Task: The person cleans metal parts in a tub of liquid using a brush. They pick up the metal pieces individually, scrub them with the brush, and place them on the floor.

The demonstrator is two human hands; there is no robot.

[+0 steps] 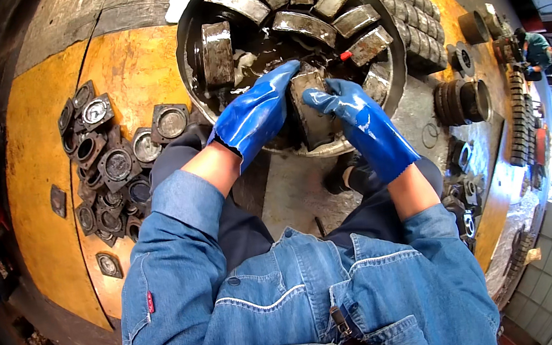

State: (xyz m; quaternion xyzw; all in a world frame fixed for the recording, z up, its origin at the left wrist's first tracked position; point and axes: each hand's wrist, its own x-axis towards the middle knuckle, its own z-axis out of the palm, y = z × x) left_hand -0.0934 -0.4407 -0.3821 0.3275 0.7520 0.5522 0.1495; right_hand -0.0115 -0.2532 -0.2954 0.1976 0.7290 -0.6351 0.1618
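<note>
Both hands wear blue rubber gloves. Between them, at the near rim of a round metal basin point(187, 79), a curved metal block point(314, 119) is held lengthwise, greyish and wet. My left hand point(259, 113) presses along its left side, fingers together and pointing to the far side. From the right, my right hand point(361, 117) grips the block's edge, thumb and fingers closed on it. Parts of the fingers under the block are hidden. Dark liquid covers the basin's bottom, and more curved metal blocks point(298, 28) lie around inside. A small red object point(346, 55) shows right of the held block.
On the yellow floor plate at left lies a pile of square metal parts with round openings point(116, 164). Stacked curved blocks point(419, 29) stand right of the basin, with metal rings point(464, 101) nearer me. Farther right, another person point(536, 51) is at work.
</note>
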